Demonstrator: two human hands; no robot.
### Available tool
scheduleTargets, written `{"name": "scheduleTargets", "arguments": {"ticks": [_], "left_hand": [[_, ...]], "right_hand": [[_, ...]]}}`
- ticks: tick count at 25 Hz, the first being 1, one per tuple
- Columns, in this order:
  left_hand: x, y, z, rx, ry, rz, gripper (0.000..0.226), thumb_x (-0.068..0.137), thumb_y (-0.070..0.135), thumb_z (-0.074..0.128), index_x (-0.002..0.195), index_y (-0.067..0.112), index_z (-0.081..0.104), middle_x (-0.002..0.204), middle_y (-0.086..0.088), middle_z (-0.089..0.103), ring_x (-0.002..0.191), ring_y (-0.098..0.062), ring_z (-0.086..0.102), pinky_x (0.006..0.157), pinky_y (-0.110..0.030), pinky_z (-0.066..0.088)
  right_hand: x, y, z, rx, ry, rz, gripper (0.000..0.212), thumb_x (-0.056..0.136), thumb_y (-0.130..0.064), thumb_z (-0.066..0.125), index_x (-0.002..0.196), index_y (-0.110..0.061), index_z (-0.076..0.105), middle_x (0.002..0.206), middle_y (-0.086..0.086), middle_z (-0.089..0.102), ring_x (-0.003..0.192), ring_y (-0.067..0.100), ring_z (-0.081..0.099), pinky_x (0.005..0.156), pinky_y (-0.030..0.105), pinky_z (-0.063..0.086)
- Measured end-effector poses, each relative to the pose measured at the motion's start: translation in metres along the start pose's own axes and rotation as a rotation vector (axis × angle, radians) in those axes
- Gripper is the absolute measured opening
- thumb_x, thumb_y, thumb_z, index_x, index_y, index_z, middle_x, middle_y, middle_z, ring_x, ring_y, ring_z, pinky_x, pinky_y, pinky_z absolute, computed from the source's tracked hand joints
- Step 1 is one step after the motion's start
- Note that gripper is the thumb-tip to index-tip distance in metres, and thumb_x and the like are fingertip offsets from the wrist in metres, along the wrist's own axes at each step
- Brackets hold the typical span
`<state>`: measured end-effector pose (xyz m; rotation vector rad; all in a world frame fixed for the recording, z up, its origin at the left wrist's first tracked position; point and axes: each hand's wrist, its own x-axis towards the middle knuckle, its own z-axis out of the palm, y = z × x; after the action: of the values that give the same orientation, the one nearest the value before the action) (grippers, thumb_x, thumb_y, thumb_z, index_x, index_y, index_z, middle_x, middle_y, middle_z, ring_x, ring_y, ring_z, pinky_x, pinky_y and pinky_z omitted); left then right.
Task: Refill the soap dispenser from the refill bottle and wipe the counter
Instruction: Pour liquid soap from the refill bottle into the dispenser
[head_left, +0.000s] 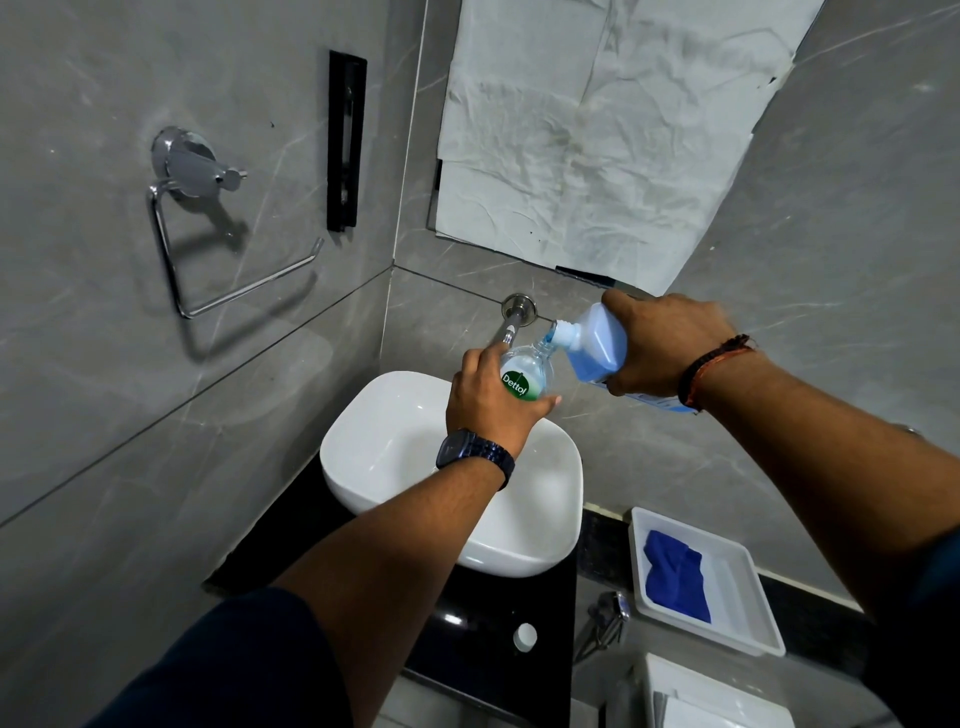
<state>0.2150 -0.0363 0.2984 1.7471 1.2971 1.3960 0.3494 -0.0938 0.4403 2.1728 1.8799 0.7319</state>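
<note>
My left hand (491, 402) grips the clear soap dispenser bottle (527, 370) with a green Dettol label, holding it above the white basin (395, 415). My right hand (662, 345) grips the refill bottle (592, 343) of blue liquid, tilted with its open neck touching the dispenser's mouth. Blue liquid shows at the dispenser's neck. A white cap (524, 637) lies on the black counter (467, 613) in front of the basin. A blue cloth (675, 574) lies in a white tray (748, 571) at the right.
A chrome tap (511, 322) juts from the grey wall just behind the bottles. A chrome towel ring (208, 249) hangs on the left wall. Crumpled paper (597, 130) covers the mirror. A chrome sprayer (608, 616) and a white cistern (711, 696) sit lower right.
</note>
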Motion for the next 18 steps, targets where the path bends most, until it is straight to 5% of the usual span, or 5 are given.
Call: {"name": "scheduleTargets", "arguments": {"ticks": [18], "left_hand": [[0.007, -0.003, 0.000, -0.014, 0.011, -0.021, 0.083, 0.047, 0.045, 0.090, 0.118, 0.024, 0.054, 0.115, 0.002, 0.055, 0.098, -0.022, 0.057, 0.076, -0.033, 0.051]], "right_hand": [[0.014, 0.000, 0.009, 0.013, 0.012, -0.016, 0.067, 0.053, -0.053, 0.074, 0.105, -0.030, 0.039, 0.086, 0.000, 0.063, 0.070, 0.025, 0.049, 0.061, 0.032, 0.043]]}}
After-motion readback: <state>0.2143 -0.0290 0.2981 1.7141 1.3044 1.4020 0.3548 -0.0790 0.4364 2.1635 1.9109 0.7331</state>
